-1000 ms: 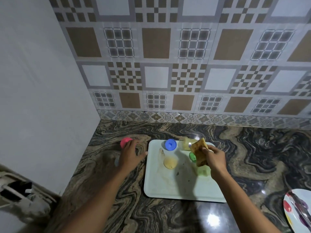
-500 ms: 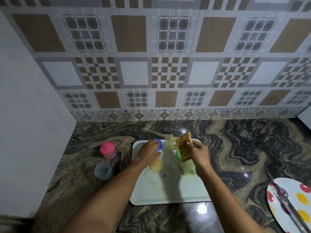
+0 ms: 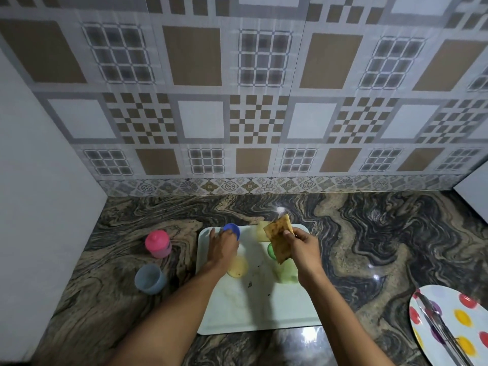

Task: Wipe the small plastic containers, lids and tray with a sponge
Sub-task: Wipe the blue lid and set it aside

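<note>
White tray [image 3: 264, 315], blue lid [image 3: 232, 230], pink-capped container [image 3: 158, 243] — dark swirled marble counter [image 3: 369, 247], polka-dot plate [image 3: 459, 323].

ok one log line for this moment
left hand: on blue lid | right hand: holding sponge | tray: crumbs left

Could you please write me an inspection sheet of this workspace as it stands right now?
Surface: dark marbled stone counter, glossy, with light glare.
Job's things: white tray bearing dark specks; on it a blue lid, a yellow lid, a green lid, a green container and a pale yellow container. Off the tray, to its left: a pink-lidded container and an open bluish container.
Clutter: polka-dot plate with a metal utensil, far right.
Hands: left hand on the blue lid; right hand holding the stained sponge above the tray.
Cables: nothing seen.
Surroundings: patterned tiled wall behind, plain wall on the left.
</note>
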